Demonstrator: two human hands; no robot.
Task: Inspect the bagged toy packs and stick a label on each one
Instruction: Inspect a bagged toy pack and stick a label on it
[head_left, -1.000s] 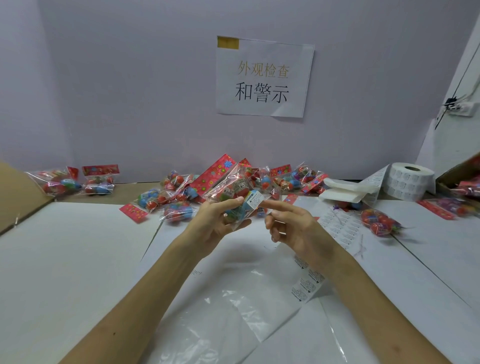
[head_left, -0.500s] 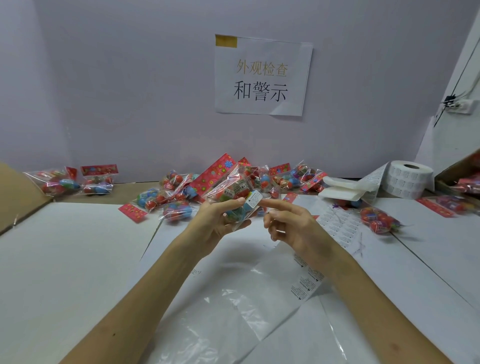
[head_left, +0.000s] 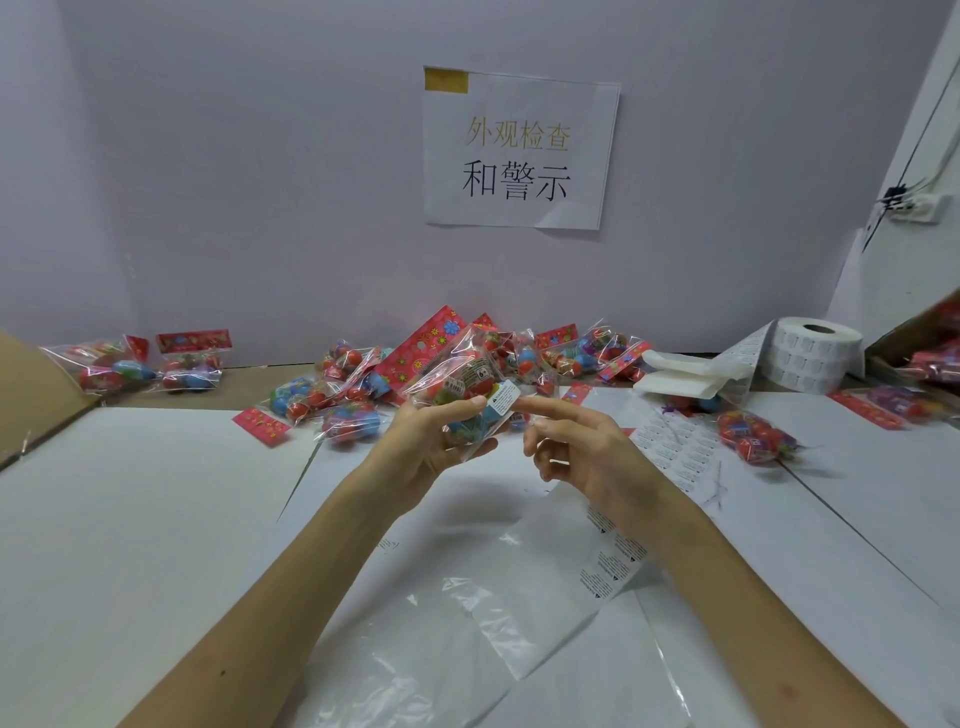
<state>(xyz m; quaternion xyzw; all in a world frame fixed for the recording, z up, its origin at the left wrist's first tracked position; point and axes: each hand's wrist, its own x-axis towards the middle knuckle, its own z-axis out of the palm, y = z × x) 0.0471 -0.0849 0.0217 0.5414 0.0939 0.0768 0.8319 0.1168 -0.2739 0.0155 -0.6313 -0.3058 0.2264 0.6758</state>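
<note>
One clear toy pack (head_left: 453, 382) (red, blue inside) — white label (head_left: 503, 403).

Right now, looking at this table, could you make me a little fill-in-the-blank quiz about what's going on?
1. The left hand grips a clear toy pack that bears a small white ____.
2. The right hand stretches its ____ finger toward that pack.
3. The roll of labels stands to the ____ of the pile of packs.
4. A paper sign hangs on the ____ behind the pile.

Missing words: label; index; right; wall.
</note>
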